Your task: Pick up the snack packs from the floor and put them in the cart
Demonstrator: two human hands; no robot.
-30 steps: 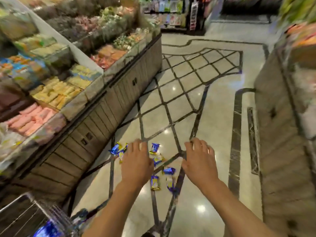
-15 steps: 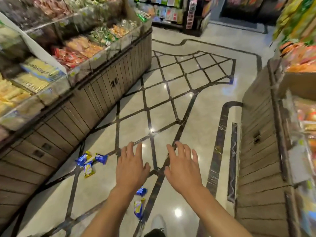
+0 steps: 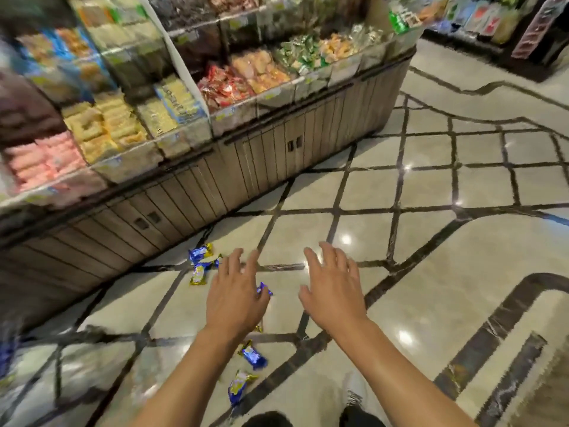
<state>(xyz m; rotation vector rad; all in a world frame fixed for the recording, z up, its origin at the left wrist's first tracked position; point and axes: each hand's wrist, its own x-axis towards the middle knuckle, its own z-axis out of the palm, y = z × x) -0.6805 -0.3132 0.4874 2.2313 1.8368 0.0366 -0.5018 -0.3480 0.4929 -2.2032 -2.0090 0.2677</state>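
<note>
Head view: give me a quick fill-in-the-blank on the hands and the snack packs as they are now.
1. Both the left hand and the right hand are open and hold ____.
2. The blue and gold snack packs lie on the ____.
3. The wooden display counter stands on the person's ____ side.

Missing words: nothing; floor; left

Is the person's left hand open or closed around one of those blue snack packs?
Open. The left hand is spread flat, fingers apart, gripping nothing. A blue snack pack peeks out beside it; whether they touch cannot be told.

bare forearms, no sleeves, dark trousers [image 3: 268,420]
</note>
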